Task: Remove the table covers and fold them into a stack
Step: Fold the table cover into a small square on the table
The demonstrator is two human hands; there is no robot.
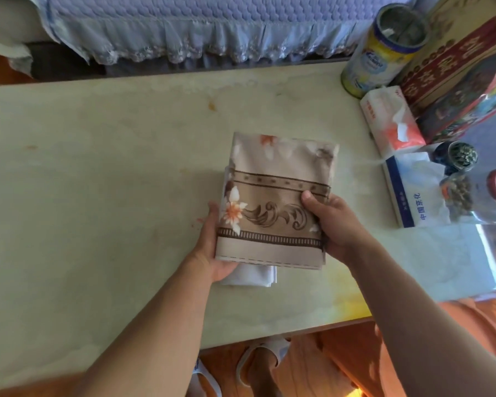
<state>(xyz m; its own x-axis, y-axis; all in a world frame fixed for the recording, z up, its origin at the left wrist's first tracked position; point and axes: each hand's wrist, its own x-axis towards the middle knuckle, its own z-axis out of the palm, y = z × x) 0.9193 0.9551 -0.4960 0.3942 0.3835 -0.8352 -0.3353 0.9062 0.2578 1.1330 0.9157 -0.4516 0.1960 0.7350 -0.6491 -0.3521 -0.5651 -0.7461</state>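
Over table (pixel 98 167), both hands grip folded cover (pixel 272 202): left hand (pixel 212 247) fingers beneath, right hand (pixel 331 224) thumb on top

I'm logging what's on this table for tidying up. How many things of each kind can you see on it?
Folded covers: 2, patterned cover held by left hand and right hand, white cover beneath.
Tissue packs: 2.
Tins: 1.
Jars: 2.
Boxes: 1.
Total: 8.
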